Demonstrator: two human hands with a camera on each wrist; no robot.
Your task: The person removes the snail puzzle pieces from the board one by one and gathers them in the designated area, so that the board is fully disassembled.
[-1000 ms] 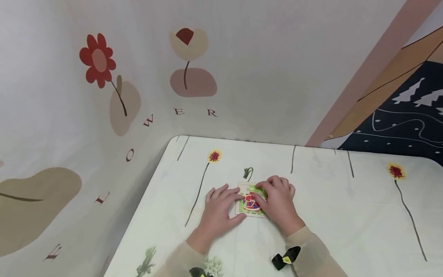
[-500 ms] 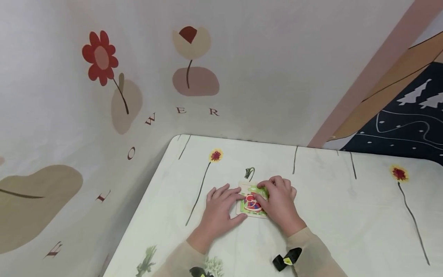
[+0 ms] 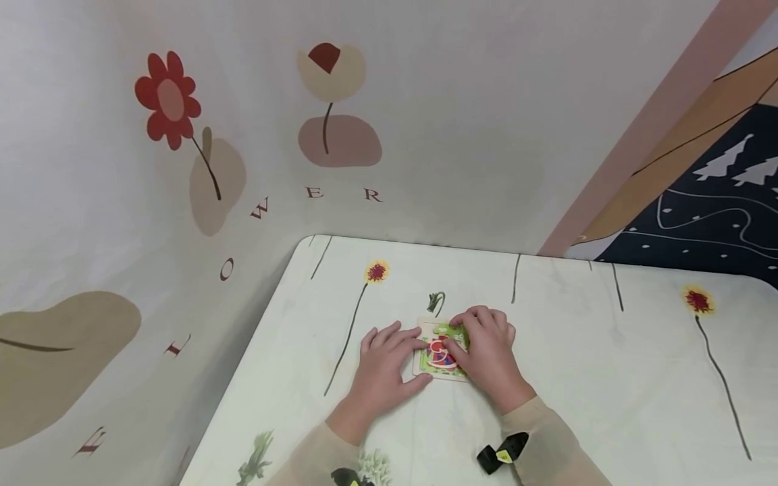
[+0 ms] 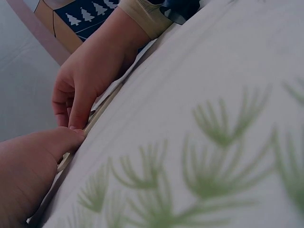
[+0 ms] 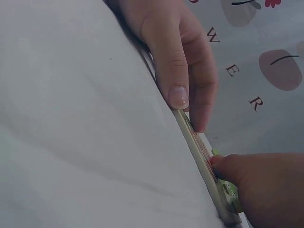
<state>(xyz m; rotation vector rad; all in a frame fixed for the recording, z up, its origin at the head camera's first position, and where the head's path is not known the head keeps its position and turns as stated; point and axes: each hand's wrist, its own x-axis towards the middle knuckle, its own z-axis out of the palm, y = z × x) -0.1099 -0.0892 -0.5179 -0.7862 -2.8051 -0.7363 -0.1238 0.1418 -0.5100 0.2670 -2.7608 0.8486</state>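
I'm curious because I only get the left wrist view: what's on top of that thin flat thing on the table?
Observer: The head view shows a board with a red shape on green.
Operator: What's the left grip doing up front?
Observer: In the head view, its fingers are spread, the index tip over the board's left edge.
Operator: Any flowers printed farther off?
Observer: Yes, a red flower with a yellow rim, beyond the left grip.

Colourful picture board (image 3: 440, 359), lying flat

The table (image 3: 608, 391) is white, flower-patterned; a colourful board (image 3: 440, 363) lies on it.
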